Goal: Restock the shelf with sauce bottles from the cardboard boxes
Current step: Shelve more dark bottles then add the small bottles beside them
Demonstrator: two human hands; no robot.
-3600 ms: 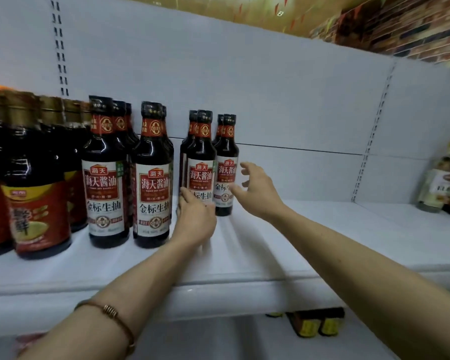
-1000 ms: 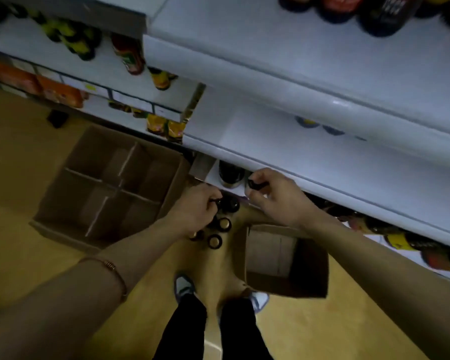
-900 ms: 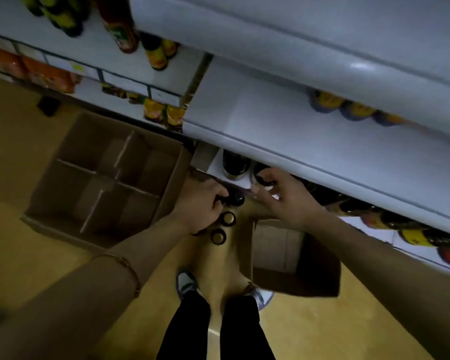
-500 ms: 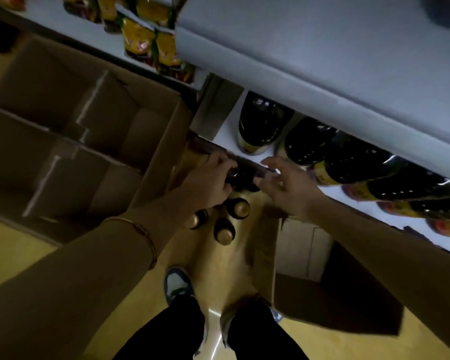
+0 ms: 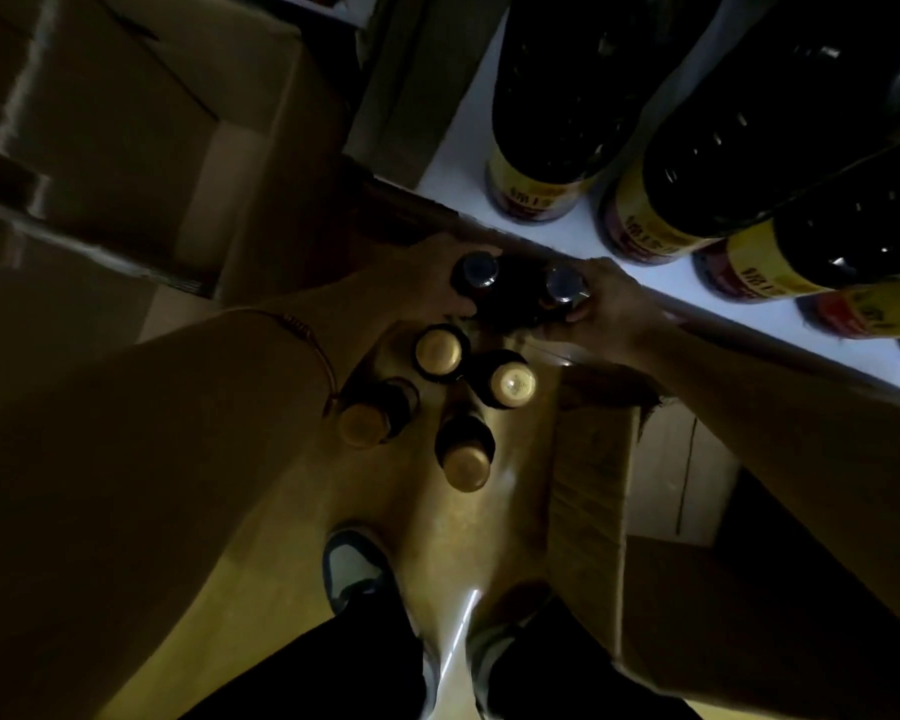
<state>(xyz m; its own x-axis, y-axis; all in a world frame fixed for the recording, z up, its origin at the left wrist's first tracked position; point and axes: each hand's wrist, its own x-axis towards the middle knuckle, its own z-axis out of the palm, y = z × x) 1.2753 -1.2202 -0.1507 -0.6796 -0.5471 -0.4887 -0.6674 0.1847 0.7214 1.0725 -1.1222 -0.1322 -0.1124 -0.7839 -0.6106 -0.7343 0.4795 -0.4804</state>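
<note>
Item: two dark-capped sauce bottles, floor level, beside bottom shelf (image 5: 567,236).
Left hand (image 5: 427,283) curled round left bottle (image 5: 476,275); right hand (image 5: 609,309) round right bottle (image 5: 559,291). Advise lifting straight up, clear of four gold-capped bottles (image 5: 440,350) and shelf edge.

Left hand (image 5: 427,283): arm extended down, fingers curled | Right hand (image 5: 601,309): likewise, grip apparently closed (dim view)
</note>
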